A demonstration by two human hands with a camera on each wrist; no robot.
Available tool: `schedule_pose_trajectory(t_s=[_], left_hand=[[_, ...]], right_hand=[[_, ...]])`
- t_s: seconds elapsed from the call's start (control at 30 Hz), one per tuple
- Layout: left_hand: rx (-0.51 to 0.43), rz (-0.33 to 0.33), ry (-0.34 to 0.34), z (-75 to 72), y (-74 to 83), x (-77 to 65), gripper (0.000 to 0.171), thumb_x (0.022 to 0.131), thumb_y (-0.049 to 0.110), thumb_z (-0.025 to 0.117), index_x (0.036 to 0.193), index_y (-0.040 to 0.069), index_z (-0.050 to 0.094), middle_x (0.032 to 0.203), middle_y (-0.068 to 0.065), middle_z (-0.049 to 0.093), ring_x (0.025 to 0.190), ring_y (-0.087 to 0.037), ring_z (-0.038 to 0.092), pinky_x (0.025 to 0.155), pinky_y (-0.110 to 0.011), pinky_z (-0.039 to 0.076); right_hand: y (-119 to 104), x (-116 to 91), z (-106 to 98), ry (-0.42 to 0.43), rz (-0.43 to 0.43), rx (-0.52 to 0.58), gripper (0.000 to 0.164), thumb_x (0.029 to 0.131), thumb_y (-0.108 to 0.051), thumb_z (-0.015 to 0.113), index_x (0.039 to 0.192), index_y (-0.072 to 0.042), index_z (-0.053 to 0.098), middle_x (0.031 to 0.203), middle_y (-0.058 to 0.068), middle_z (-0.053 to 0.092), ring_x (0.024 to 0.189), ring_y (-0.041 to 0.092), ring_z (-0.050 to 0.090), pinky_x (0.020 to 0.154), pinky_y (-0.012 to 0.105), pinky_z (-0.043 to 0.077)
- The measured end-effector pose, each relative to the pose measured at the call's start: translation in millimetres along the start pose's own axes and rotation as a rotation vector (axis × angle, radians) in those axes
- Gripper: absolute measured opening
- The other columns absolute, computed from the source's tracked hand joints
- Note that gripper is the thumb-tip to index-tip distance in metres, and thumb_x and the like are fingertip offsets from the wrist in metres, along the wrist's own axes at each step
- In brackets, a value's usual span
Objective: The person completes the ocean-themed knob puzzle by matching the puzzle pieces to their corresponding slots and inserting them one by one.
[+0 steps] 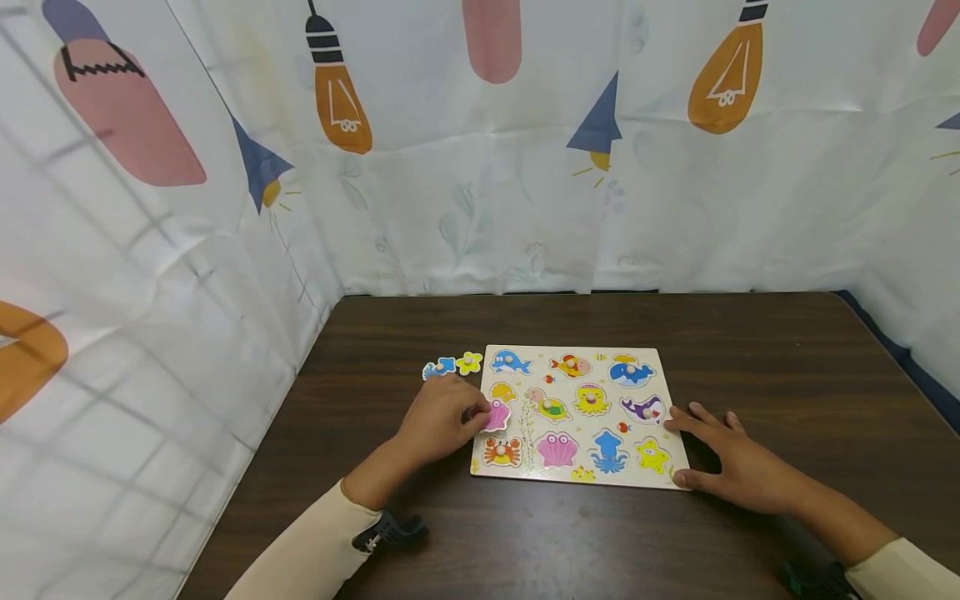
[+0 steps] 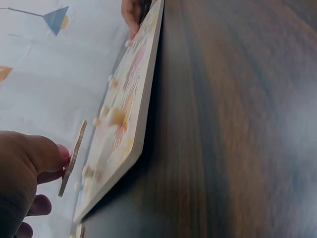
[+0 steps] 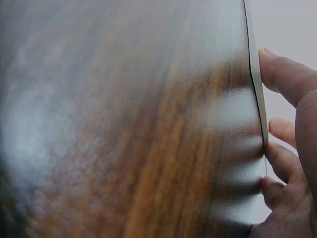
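Observation:
A pink wooden puzzle piece (image 1: 497, 416) is pinched between the thumb and fingers of my left hand (image 1: 444, 419), over the left side of a sea-animal peg puzzle board (image 1: 528, 477). In the left wrist view the piece (image 2: 74, 157) shows edge-on, raised off the board, with the thumb against its face. My right hand (image 1: 738, 462) lies at the board's right edge, fingers spread and thumb near the lower corner. From the right wrist, the thumb and fingertips (image 3: 277, 74) touch the board's edge. Knobbed animals, including a crab (image 1: 502, 452) and a starfish (image 1: 652, 455), sit on the board.
Beyond my left hand, a blue piece (image 1: 439, 367) and a yellow flower-shaped piece (image 1: 469, 362) lie by the board's upper left corner. The dark wooden table (image 1: 570, 542) meets a printed white curtain (image 1: 480, 208) behind and on the left.

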State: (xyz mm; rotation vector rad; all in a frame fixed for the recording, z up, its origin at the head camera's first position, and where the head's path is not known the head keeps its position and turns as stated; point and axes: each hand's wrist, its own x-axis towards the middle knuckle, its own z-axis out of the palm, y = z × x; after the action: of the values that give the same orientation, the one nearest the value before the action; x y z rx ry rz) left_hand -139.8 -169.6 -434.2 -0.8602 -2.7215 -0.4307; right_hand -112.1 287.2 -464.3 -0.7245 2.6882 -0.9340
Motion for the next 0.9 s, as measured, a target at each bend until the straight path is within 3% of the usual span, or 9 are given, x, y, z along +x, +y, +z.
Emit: schedule_pose_trajectory(t_s=[0.27,0.9], left_hand=[[-0.008,0.066,-0.001,6.8,11.7,5.8,0.004,0.086,0.025,0.083,0.089,0.024,0.080,0.081,0.014,0.068,0.087,-0.011,0.058,0.080,-0.036,0.044],[-0.039,0.146,-0.080,23.5,43.4,19.1,0.005,0.090,0.029,0.079,0.088,0.024,0.079,0.085,0.017,0.070,0.091,-0.009,0.056,0.085,-0.034,0.041]], right_hand=[[-1,1,0,-0.003,0.005,-0.006,0.076,0.088,-0.052,0.075,0.150,-0.017,0.049,0.162,0.019,0.033,0.149,0.050,0.019,0.116,0.065,-0.006],[-3,1,0,0.000,0.016,-0.007,0.077,0.086,-0.052,0.077,0.149,-0.015,0.051,0.161,0.021,0.034,0.148,0.051,0.020,0.116,0.065,-0.007]])
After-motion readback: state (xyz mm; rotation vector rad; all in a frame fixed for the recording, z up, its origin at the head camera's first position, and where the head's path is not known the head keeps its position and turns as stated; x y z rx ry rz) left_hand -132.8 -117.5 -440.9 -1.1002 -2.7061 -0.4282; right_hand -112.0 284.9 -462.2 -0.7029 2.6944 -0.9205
